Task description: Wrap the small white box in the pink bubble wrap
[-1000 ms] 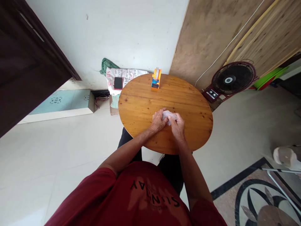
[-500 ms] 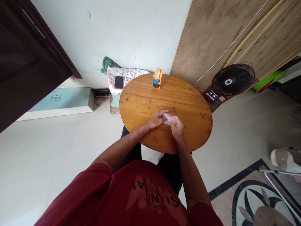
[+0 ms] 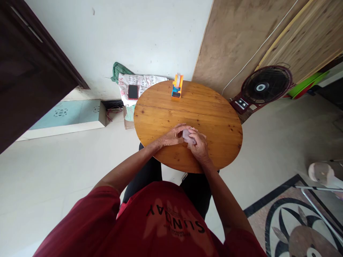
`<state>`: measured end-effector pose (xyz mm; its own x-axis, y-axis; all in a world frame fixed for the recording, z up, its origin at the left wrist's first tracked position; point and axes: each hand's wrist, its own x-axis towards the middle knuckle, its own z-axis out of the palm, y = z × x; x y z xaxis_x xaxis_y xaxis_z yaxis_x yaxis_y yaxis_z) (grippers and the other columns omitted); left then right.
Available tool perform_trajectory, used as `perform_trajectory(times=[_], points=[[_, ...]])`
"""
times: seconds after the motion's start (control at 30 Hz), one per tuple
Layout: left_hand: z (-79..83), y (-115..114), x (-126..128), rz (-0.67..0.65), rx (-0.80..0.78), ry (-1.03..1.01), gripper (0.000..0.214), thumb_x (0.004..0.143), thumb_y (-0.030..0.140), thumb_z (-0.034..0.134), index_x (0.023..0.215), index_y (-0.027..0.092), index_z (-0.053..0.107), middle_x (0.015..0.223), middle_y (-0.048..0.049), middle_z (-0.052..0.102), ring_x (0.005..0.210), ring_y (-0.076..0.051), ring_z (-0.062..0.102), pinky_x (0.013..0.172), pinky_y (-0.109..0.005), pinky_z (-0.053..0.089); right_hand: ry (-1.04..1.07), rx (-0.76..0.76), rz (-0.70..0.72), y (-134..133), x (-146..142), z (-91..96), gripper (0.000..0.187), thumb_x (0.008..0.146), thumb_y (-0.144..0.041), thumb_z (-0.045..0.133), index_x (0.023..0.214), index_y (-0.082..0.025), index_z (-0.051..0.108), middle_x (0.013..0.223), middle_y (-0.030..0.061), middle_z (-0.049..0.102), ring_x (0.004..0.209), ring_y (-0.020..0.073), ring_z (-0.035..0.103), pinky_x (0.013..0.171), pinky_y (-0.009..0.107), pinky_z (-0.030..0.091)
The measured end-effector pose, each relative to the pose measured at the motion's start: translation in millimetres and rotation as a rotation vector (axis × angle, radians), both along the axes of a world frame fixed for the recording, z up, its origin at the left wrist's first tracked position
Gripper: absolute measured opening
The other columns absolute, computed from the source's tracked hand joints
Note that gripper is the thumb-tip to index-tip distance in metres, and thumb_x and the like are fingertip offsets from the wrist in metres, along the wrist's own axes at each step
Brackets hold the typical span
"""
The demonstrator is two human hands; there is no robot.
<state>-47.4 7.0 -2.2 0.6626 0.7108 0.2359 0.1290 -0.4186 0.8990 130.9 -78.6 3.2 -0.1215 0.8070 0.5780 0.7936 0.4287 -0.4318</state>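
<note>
Over the near half of a round wooden table (image 3: 160,110), both hands meet around a small, whitish, translucent bundle (image 3: 188,137), perhaps folded plastic; its exact kind is unclear. My right hand (image 3: 199,142) is closed on it from the right, fingers across its top. My left hand (image 3: 173,135) curves at its left side, thumb and fingers apart, with fingertips at or very near its far edge. Toward the table's far edge stands an orange and blue tape dispenser (image 3: 177,86) with a roll of tape in it.
Left of the table, a phone (image 3: 133,92) lies on a printed white sack (image 3: 124,80), with a green bag (image 3: 120,69) behind. A dark red fan (image 3: 259,87) stands to the right. A white wall (image 3: 134,35) rises behind the table.
The bundle has turned from lying lengthwise to showing a broader face. My left hand has shifted slightly left and its grip has loosened; my right hand's fingers have moved over the bundle.
</note>
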Motion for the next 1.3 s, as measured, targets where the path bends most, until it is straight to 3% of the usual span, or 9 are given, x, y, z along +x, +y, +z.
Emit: perform_trajectory(times=[0.13, 0.3, 0.5, 0.63, 0.77, 0.93, 1.0, 1.13, 1.3], points=[[-1.3, 0, -5, -0.035, 0.213, 0.121, 0.074, 0.075, 0.012, 0.073, 0.144, 0.02, 0.052, 0.15, -0.0145, 0.053, 0.153, -0.028, 0.031, 0.122, -0.049, 0.037, -0.068, -0.016, 0.014, -5, 6, -1.1, 0.029, 0.085, -0.016, 0.052, 0.11, -0.023, 0.065, 0.134, 0.0116, 0.069, 0.135, 0.0271, 0.057, 0.108, 0.048, 0.045], [-4.5, 2, 0, 0.008, 0.331, 0.234, 0.073, 0.075, 0.01, 0.07, 0.145, 0.02, 0.05, 0.163, -0.0179, 0.034, 0.148, -0.03, 0.041, 0.118, -0.048, 0.042, -0.049, -0.035, 0.045, -5, 15, 1.8, 0.032, 0.09, -0.015, 0.044, 0.109, -0.024, 0.068, 0.13, 0.0098, 0.071, 0.131, 0.0244, 0.061, 0.107, 0.046, 0.047], [-7.4, 5, 6, 0.0, 0.373, 0.204, 0.066, 0.078, 0.004, 0.057, 0.141, 0.021, 0.052, 0.154, -0.0146, 0.047, 0.141, -0.026, 0.05, 0.115, -0.045, 0.046, 0.008, -0.041, 0.065, -4, 16, -1.4, 0.033, 0.089, -0.013, 0.044, 0.107, -0.025, 0.069, 0.13, 0.0086, 0.071, 0.13, 0.0253, 0.061, 0.108, 0.048, 0.048], [-7.5, 6, 12, 0.013, 0.258, 0.073, 0.057, 0.075, 0.008, 0.062, 0.131, 0.016, 0.059, 0.136, -0.0148, 0.059, 0.128, -0.026, 0.059, 0.108, -0.041, 0.05, 0.025, -0.061, 0.086, -4, 18, 5.1, 0.03, 0.086, -0.014, 0.05, 0.106, -0.025, 0.07, 0.129, 0.0083, 0.072, 0.126, 0.0268, 0.064, 0.107, 0.047, 0.048], [2.8, 14, 22, 0.051, -0.145, -0.049, 0.042, 0.076, 0.017, 0.067, 0.118, 0.014, 0.065, 0.108, -0.0089, 0.07, 0.095, -0.02, 0.068, 0.086, -0.034, 0.056, 0.162, -0.214, 0.069, 10, 29, 24.0, 0.029, 0.085, -0.027, 0.065, 0.114, -0.027, 0.068, 0.129, 0.0085, 0.071, 0.125, 0.0295, 0.063, 0.109, 0.05, 0.046], [25.5, 36, 35, 0.084, -0.557, 0.017, 0.03, 0.084, 0.027, 0.062, 0.109, 0.011, 0.067, 0.086, -0.0048, 0.07, 0.07, -0.013, 0.062, 0.061, -0.023, 0.049, 0.577, -0.523, 0.185, 47, 44, 25.3, 0.086, 0.077, -0.038, 0.076, 0.152, -0.027, 0.035, 0.146, 0.0132, 0.06, 0.125, 0.028, 0.063, 0.105, 0.049, 0.051], [31.5, 43, 38, 0.115, -0.565, 0.104, 0.027, 0.087, 0.03, 0.059, 0.104, 0.011, 0.068, 0.078, -0.0038, 0.068, 0.064, -0.013, 0.059, 0.054, -0.022, 0.046, 0.695, -0.571, 0.209, 61, 48, 16.8, 0.1, 0.073, -0.04, 0.08, 0.156, -0.025, 0.025, 0.145, 0.0159, 0.059, 0.123, 0.0281, 0.064, 0.104, 0.049, 0.052], [30.3, 49, 40, 0.206, -0.376, 0.176, 0.032, 0.085, 0.044, 0.064, 0.089, 0.013, 0.07, 0.068, -0.0015, 0.064, 0.064, -0.014, 0.058, 0.057, -0.023, 0.045, 0.845, -0.647, 0.167, 71, 51, 3.1, 0.11, 0.069, -0.045, 0.083, 0.158, -0.024, 0.022, 0.14, 0.0158, 0.064, 0.116, 0.0286, 0.068, 0.102, 0.05, 0.054], [15.8, 52, 42, 0.326, -0.326, -0.085, 0.042, 0.084, 0.049, 0.065, 0.107, 0.013, 0.065, 0.089, -0.007, 0.069, 0.079, -0.018, 0.062, 0.071, -0.027, 0.049, 0.873, -0.669, 0.112, 71, 52, 1.9, 0.11, 0.069, -0.048, 0.084, 0.159, -0.027, 0.024, 0.132, 0.0123, 0.069, 0.113, 0.0305, 0.069, 0.101, 0.051, 0.055]])
